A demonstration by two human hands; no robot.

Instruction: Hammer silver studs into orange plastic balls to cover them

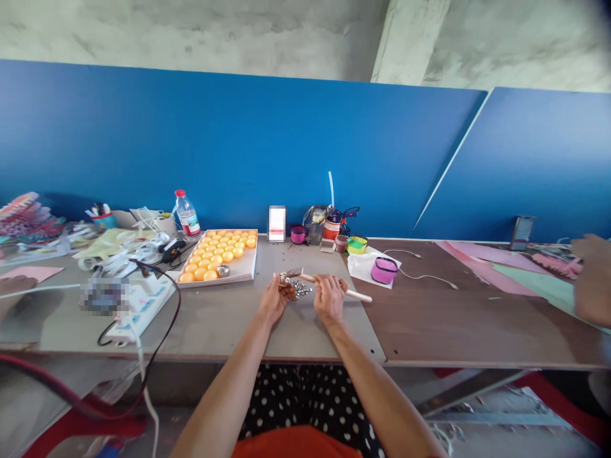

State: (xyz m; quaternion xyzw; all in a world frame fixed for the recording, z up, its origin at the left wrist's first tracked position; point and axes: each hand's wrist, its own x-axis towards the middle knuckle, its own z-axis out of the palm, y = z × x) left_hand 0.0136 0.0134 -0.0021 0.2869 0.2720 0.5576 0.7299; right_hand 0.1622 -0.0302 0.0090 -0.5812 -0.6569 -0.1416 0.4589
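Observation:
My left hand [275, 299] is closed round a small ball partly covered in shiny silver bits [287, 287], held just above the table. My right hand [328, 296] grips a thin wooden-handled tool [356, 294] that lies across toward the ball; its metal tip [292, 273] points left over my left hand. A little heap of silver bits [300, 290] lies between the two hands. Behind and to the left stands a flat tray [244, 270] holding several orange balls [217, 251] and one silver ball [222, 270].
A power strip [143, 302] with cables, a glue gun [172, 248], a water bottle [187, 215] and paper scraps fill the left. Small pots [329, 228], a pink pouch [384, 270] and a phone [522, 232] sit further back. Another person's hand [589, 280] rests at the right edge.

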